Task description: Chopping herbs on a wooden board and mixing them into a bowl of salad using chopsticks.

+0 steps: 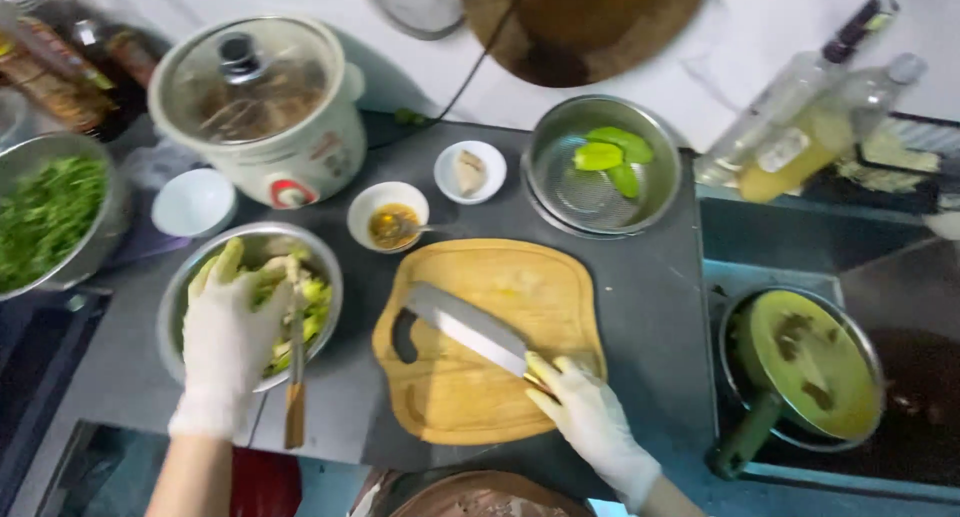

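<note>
My left hand [228, 329], in a white glove, reaches into a steel bowl [190, 277] of chopped green and pale vegetables [312, 302], fingers spread over the pieces. A wooden-handled utensil [296, 372] leans on that bowl's rim beside the hand. My right hand [590, 412], also gloved, grips the handle of a broad cleaver [468, 327]. The cleaver's blade lies flat across a wooden cutting board [530, 287] on the dark counter.
Behind the board: a small bowl of orange sauce with a spoon [390, 222], a small white dish [470, 170], a steel colander with green pieces [603, 162]. A lidded cooker [262, 102] and bowl of greens [45, 217] stand left. Bottles [810, 117] and a green pan [805, 367] lie right.
</note>
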